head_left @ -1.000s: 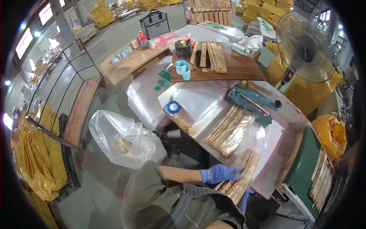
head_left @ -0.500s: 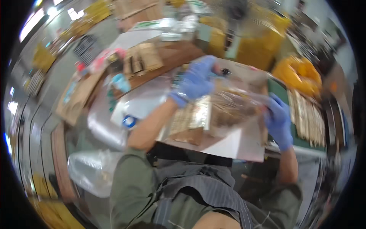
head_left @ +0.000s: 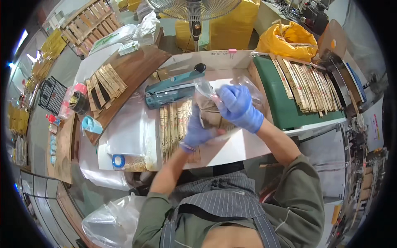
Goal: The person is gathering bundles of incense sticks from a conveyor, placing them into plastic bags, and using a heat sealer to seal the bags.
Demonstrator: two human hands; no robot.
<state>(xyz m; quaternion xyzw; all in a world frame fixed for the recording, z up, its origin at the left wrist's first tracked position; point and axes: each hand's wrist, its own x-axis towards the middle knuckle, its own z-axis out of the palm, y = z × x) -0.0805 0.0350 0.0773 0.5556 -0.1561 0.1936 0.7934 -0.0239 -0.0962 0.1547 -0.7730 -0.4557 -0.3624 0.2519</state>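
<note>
A clear plastic bag (head_left: 209, 112) with brown contents is held upright over the white tray-like work surface (head_left: 225, 151). My right hand (head_left: 241, 106), in a blue glove, is closed on the upper part of the bag. My left hand (head_left: 196, 131), gloved too and blurred, grips the bag's lower left side; some of its fingers are hidden behind it. Just left of that hand lie several narrow tan printed strips (head_left: 167, 124) side by side. Behind them stands a teal bag sealer (head_left: 163, 91) with a black knob on its raised arm.
More tan strips (head_left: 312, 84) lie on a green board (head_left: 275, 99) to the right. A yellow sack (head_left: 285, 41) and a standing fan (head_left: 195, 10) are behind. Leftward are flat plastic bags (head_left: 126, 132), a blue tape roll (head_left: 118, 160) and a brown board (head_left: 138, 66) with strips.
My hands have come together: the right moved inward with the bag, the left moved down and nearer to me. The bag, stretched sideways before, is now upright. The view has shifted too.
</note>
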